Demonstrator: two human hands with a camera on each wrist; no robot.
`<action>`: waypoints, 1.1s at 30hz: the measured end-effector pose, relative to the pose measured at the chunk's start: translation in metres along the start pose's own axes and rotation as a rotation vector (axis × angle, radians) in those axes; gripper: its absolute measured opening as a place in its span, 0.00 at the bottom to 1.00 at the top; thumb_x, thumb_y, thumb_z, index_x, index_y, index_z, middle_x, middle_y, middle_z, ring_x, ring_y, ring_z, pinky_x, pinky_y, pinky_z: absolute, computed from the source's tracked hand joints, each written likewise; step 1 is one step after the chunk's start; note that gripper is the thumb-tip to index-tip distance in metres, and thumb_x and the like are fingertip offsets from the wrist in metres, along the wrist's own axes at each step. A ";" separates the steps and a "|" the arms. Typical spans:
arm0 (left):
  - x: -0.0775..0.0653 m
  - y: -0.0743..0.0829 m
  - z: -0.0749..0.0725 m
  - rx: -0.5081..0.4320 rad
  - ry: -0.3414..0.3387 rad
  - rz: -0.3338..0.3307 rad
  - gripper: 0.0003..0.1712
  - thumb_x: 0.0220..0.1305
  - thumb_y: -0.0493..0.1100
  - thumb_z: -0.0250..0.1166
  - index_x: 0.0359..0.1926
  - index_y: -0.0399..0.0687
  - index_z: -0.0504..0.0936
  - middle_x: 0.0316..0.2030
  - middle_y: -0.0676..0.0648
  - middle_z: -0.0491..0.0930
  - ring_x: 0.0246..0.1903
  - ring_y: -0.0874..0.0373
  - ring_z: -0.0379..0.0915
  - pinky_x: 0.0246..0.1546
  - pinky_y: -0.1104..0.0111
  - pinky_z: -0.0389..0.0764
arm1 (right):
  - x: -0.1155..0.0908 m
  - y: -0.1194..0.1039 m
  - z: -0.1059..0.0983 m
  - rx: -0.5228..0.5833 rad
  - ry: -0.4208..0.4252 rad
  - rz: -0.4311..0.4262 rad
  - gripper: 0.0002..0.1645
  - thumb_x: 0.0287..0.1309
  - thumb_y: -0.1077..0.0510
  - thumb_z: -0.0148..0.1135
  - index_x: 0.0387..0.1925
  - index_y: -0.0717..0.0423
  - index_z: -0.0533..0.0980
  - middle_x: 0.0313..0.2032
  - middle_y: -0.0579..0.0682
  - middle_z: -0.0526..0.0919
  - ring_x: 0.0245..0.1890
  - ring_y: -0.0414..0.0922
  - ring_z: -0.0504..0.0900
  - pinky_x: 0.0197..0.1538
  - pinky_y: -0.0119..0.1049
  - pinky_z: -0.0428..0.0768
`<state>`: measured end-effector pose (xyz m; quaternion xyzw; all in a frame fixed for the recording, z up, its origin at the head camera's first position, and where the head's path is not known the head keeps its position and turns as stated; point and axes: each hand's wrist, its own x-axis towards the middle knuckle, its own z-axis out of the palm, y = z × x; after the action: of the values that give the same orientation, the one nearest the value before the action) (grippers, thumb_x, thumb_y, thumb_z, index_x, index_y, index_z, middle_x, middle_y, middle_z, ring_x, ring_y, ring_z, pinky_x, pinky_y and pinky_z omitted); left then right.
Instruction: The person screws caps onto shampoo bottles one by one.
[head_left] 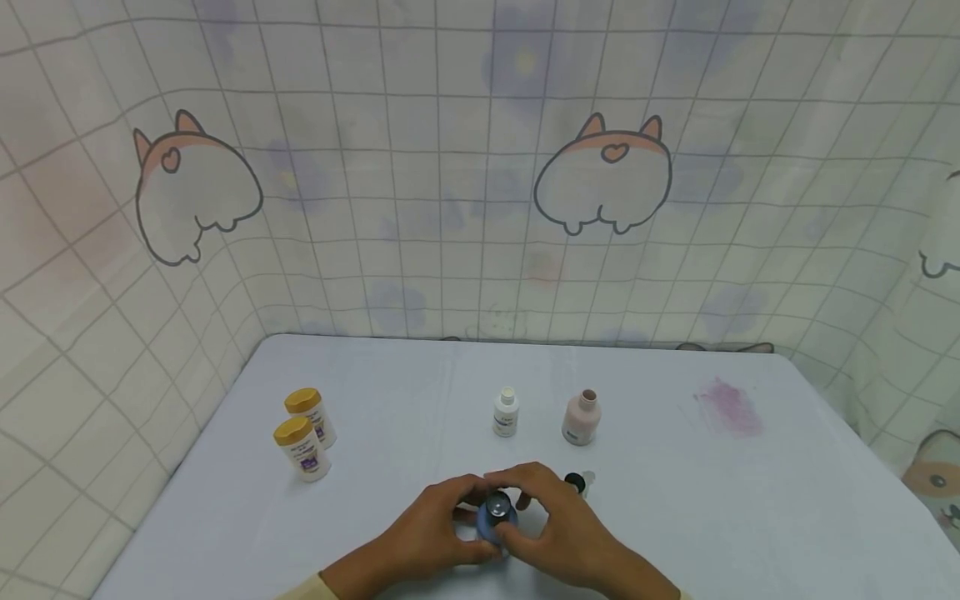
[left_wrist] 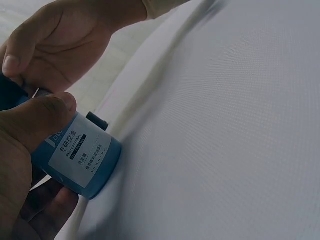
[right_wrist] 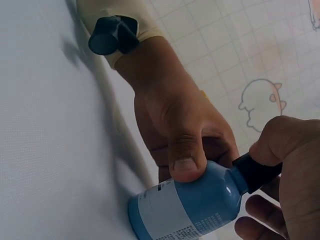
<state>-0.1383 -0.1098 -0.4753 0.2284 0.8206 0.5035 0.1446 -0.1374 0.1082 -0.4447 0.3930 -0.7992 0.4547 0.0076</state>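
Blue bottle (right_wrist: 210, 192), one, between my hands, contents hidden: left hand (head_left: 427, 529) gripping its body, right hand (head_left: 561, 527) pinching its black cap (right_wrist: 256, 174). Beyond: pink bottle (head_left: 581, 421), uncapped; two gold-lidded jars (head_left: 305, 454), closed.

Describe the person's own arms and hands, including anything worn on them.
The left hand and right hand are bare, with no gloves or rings to be seen. The left sleeve and right sleeve are plain cream and reach about the wrists. A small dark device with a rounded end sits at the left cuff.
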 end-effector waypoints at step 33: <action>0.001 0.001 -0.001 -0.006 -0.006 -0.028 0.34 0.44 0.59 0.74 0.53 0.66 0.72 0.48 0.63 0.74 0.48 0.67 0.73 0.46 0.76 0.76 | -0.002 0.006 0.000 -0.016 0.018 -0.047 0.25 0.59 0.56 0.62 0.58 0.43 0.69 0.53 0.38 0.73 0.51 0.37 0.71 0.44 0.34 0.78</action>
<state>-0.1393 -0.1098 -0.4744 0.2176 0.8217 0.5034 0.1548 -0.1400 0.1114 -0.4498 0.4076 -0.7931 0.4517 0.0286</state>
